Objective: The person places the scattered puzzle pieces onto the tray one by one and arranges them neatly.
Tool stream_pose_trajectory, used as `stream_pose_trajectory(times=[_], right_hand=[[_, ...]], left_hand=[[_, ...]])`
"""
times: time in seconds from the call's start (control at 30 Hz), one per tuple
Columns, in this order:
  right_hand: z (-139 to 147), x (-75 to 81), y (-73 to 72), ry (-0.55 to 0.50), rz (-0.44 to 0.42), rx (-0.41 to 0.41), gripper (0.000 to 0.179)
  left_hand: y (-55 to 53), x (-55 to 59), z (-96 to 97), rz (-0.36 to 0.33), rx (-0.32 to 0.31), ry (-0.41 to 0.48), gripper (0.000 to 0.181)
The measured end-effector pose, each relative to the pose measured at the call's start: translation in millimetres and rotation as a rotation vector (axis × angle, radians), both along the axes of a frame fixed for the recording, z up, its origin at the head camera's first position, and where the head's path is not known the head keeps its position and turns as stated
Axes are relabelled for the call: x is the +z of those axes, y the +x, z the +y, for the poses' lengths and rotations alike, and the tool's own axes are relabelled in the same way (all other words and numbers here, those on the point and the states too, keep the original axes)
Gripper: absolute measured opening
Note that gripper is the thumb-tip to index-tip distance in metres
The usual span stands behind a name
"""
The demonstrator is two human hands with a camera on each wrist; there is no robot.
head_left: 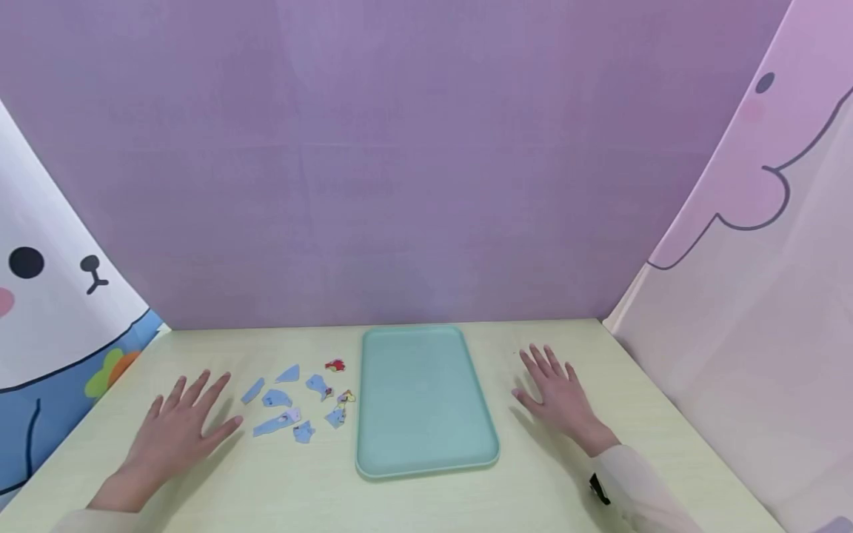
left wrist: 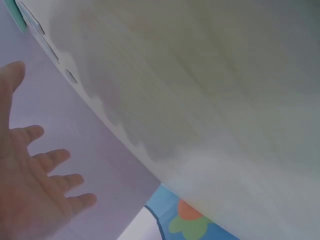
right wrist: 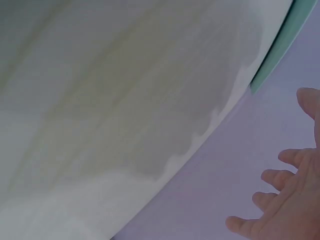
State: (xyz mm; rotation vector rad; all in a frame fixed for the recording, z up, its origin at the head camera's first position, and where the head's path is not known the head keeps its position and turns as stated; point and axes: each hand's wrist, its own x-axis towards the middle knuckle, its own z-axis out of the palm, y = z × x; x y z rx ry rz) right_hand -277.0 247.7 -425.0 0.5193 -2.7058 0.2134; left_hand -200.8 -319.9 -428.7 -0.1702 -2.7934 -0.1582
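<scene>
My left hand (head_left: 175, 437) hovers over the left part of the table with fingers spread, holding nothing. Just right of it lie several flat, irregular blue pieces (head_left: 276, 398) that look like cut-up picture fragments, some with small printed figures. A small red piece (head_left: 335, 366) and a yellowish one (head_left: 346, 397) lie near the tray. The pale green rectangular tray (head_left: 426, 400) sits in the middle, its bare floor showing. Right of the tray, my right hand (head_left: 560, 396) is held with spread fingers and grips nothing. Both wrist views show the hands (left wrist: 30, 185) (right wrist: 290, 200) raised above the tabletop.
The light wooden table (head_left: 533, 488) meets a purple backdrop (head_left: 426, 163) at its far edge. Cartoon-printed curtains hang at the left (head_left: 60, 311) and right (head_left: 753, 318). A small black object (head_left: 599, 489) shows at my right sleeve.
</scene>
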Motion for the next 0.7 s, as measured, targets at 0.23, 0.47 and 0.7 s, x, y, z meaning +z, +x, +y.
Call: stream_pose_trajectory(times=[0.23,0.47,0.7], right_hand=[[-12,-0.4,2.4,0.012,0.016,0.051,0.068],[-23,0.1,4.9,0.034,0.047,0.110,0.067],[-31,-1.6,8.1,0.030,0.053,0.161,0.062]], left_hand=[[0.1,4.2,6.6,0.019,-0.039,-0.014,0.072],[-0.7,6.3,13.6,0.070,-0.085,-0.041,0.070],[-3.0,3.3,18.6,0.126,-0.129,-0.033,0.065]])
